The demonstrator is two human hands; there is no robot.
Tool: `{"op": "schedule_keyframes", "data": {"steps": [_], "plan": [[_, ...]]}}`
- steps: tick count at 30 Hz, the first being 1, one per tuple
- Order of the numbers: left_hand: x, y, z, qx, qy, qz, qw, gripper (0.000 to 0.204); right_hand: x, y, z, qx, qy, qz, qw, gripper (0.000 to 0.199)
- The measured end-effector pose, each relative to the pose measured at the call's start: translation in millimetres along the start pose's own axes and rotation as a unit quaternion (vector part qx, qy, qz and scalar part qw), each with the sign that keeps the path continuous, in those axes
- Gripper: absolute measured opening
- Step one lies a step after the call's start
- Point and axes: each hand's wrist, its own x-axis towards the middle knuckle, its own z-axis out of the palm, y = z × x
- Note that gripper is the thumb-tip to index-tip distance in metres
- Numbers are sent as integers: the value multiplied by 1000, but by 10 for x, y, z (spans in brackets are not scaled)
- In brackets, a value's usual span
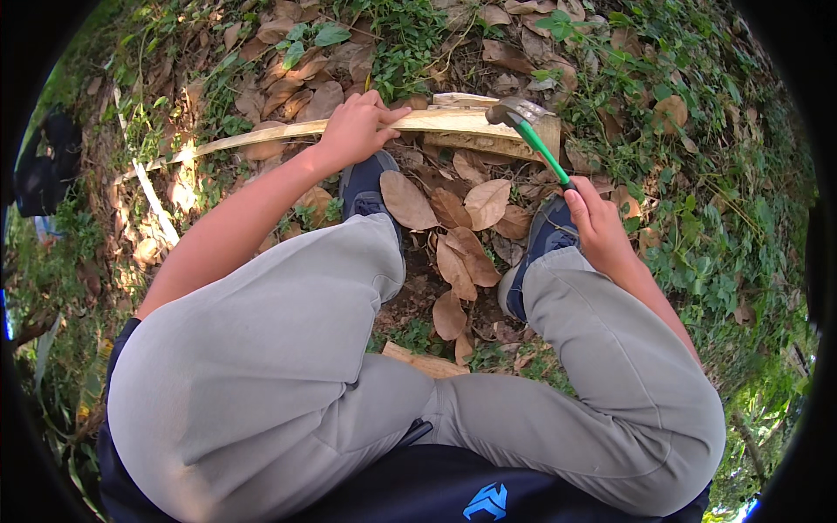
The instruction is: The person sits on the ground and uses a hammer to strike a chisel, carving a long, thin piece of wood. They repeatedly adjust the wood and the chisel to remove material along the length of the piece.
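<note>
My left hand (356,131) is closed over a long, thin strip of pale wood (253,138), its thumb and a finger pointing right along it. The strip runs from the far left to a squared wooden block (479,146), where its right part lies over the block. In my right hand (600,228) is a hammer (542,150) with a green handle and dark grip. The metal head is over the block's right end; whether it touches the wood I cannot tell.
My dark blue shoes (551,228) stand on the near side of the wood. Large dry brown leaves (471,253) cover the ground between them. A short wood piece (425,359) lies between my legs. Green plants (715,235) grow on the right, and a dark object (51,164) is at far left.
</note>
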Motion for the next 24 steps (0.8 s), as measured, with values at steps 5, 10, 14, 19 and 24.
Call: {"op": "schedule_keyframes", "data": {"steps": [5, 10, 14, 19, 24], "plan": [[-27, -29, 7, 4, -6, -5, 1000, 49, -5, 161, 55, 6, -9, -2, 1000, 29], [-36, -45, 17, 12, -4, -3, 1000, 50, -177, 140, 69, 22, 65, -100, 993, 29], [-15, -26, 16, 1, 0, -10, 1000, 45, -92, 117, 90, -5, 46, -84, 995, 30], [-20, -10, -1, 21, -18, -15, 1000, 50, 16, 173, 47, -46, 13, -25, 999, 31], [-27, -26, 12, 14, -8, -8, 1000, 50, -100, 112, -36, -4, 21, -63, 998, 30]]}}
